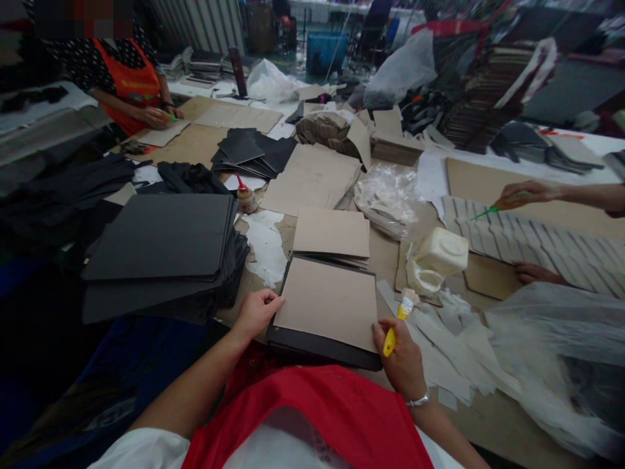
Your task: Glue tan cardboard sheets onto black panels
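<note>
A tan cardboard sheet (329,303) lies in front of me on a slightly larger black panel (322,348), whose dark border shows around it. The fingers of my left hand (257,315) pinch the sheet's left edge. At its lower right corner is my right hand (401,358), closed around a paintbrush (403,307) with a yellow handle and pale, coated bristles pointing up. The fingertips of that hand also touch the sheet's edge. Just behind sits a stack of tan cardboard (332,234). A tall stack of black panels (159,238) stands to the left.
A cut-open whitish plastic jug (442,254) stands right of the sheet, near paper scraps (446,352) and clear plastic (547,352). A small red-tipped glue bottle (247,197) is behind. Co-workers' hands hold applicators at far left (155,118) and right (530,194).
</note>
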`<state>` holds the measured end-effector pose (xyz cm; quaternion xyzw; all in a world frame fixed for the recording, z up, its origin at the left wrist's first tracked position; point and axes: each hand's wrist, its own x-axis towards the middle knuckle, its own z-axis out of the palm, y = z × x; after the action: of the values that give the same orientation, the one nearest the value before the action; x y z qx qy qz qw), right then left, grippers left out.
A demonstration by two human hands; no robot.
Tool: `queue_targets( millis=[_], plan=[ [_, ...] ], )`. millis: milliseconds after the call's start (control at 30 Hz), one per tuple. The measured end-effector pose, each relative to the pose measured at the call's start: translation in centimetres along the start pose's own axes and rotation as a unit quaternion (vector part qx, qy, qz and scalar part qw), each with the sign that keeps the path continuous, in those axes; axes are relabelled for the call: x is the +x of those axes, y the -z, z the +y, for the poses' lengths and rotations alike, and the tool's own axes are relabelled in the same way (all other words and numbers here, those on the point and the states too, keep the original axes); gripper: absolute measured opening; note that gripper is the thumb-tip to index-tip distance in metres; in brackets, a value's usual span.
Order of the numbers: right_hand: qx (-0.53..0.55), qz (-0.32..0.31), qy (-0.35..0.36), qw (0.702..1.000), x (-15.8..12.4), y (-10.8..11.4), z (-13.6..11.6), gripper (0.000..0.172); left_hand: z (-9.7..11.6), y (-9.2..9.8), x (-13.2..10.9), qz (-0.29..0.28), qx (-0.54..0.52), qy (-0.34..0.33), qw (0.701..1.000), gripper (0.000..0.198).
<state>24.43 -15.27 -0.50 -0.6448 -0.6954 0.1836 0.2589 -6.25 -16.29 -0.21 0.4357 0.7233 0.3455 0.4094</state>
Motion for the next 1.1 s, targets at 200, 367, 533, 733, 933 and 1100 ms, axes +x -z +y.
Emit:
queue_targets(
  millis=[200,367,533,733,933,1100],
  plan=[
    [-0.02,-0.028,0.011,0.999,0.2,0.4,-0.6,0.022,-0.2,0.1,0.1,-0.012,0.043,-0.004,0.999,0.038],
    [-0.037,-0.05,-0.006,0.998,0.1,0.4,-0.6,0.016,0.5,0.3,0.2,-0.026,0.098,0.015,0.995,0.041],
    [-0.031,-0.056,-0.02,0.998,0.0,0.5,-0.7,0.015,1.1,0.3,0.1,-0.03,0.112,0.023,0.993,0.041],
    [-0.051,-0.067,-0.031,0.996,0.2,0.7,-1.1,0.016,1.1,0.3,0.1,-0.035,0.126,0.015,0.991,0.041],
    [-0.075,-0.081,-0.018,0.994,0.4,0.6,-1.1,0.017,1.4,0.3,0.5,-0.031,0.141,-0.007,0.99,0.037],
    [-0.119,-0.079,0.003,0.99,0.9,0.2,-1.0,0.022,1.4,0.8,1.4,-0.059,0.127,-0.021,0.99,0.03]
  ],
)
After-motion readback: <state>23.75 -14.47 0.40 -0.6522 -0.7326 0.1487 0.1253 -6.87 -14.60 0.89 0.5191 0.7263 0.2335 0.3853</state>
